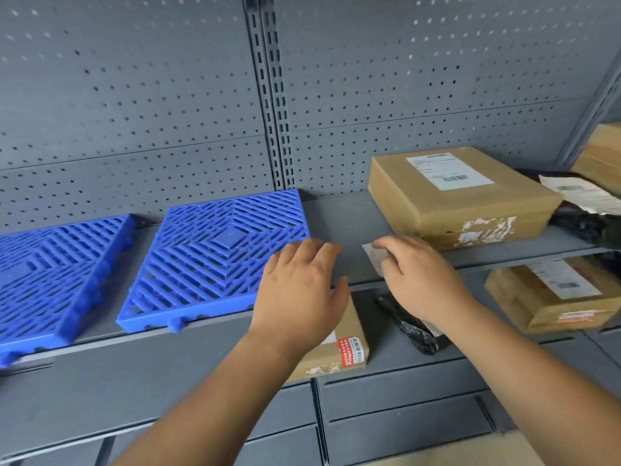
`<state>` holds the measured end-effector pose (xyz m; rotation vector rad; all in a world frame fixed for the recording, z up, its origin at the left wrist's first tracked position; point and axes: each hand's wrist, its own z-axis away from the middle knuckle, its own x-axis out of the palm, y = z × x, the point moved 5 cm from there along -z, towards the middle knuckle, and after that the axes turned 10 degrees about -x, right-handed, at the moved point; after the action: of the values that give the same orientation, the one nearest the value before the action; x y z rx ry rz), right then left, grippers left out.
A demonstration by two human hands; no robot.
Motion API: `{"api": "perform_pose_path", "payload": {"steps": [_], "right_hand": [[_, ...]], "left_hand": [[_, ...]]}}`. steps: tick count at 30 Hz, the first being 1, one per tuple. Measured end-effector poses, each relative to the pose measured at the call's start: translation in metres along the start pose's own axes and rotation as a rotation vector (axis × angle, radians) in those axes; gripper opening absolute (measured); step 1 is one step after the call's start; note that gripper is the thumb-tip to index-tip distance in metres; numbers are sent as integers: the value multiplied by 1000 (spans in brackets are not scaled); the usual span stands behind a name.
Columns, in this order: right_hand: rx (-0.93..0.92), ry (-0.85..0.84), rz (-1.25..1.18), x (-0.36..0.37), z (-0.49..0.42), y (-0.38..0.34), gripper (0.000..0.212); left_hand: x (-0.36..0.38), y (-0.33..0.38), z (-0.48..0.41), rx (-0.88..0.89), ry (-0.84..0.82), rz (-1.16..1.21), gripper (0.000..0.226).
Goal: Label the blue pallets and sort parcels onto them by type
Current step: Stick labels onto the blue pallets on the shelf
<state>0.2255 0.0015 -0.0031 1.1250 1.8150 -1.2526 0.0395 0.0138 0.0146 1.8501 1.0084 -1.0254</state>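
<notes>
Step in hand, by the look of it: labelling, w/ no parcel on either pallet yet. The right hand [416, 274] pinches a small white label [373, 255] between thumb and fingertips, held over the bare shelf [342, 213] just right of the nearer-right blue pallet [215, 250]. The left hand [299, 284] is flat, fingers relaxed and spread, gripping nothing, over that pallet's near right corner; whether it actually touches the plastic can't be told. To do it well the person should prob. steady the pallet w/ the left hand and press the label onto a solid bit, e.g. the edge rim or the flat centre square, since the slatted grid gives little to stick to; smooth it flat and keep it facing out so it reads from the front. The second blue pallet [57, 270] lies to the left, apart from the first, also bare and w/o a visible label. Parcels wait to the right on the same shelf: a big cardboard box [460, 193] w/ a shipping label on top, then a black poly bag [584, 227] beside it, and another carton [601, 153] at the far right edge. The lower shelf holds a small carton [339, 348] partly hidden under the left wrist, a black bag [413, 324] and a further box [551, 294] on the right.
</notes>
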Motion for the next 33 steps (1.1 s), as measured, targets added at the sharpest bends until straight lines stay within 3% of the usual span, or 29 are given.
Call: {"api": "perform_pose_path", "payload": {"steps": [14,17,29,31,33], "right_hand": [[-101,-155,43,10,7,27,47],[-147,-140,51,12,10,29,55],[-138,-47,10,5,20,28,44],[-146,-48,-1,5,20,29,43],[-155,-48,-2,5,20,29,44]], "left_hand": [[57,42,-16,108,-81,-47,35],[66,46,-15,147,-81,-37,29],[70,55,-10,245,-8,-2,17],[68,54,-11,260,32,0,6],[64,52,-11,257,57,-2,13]]}}
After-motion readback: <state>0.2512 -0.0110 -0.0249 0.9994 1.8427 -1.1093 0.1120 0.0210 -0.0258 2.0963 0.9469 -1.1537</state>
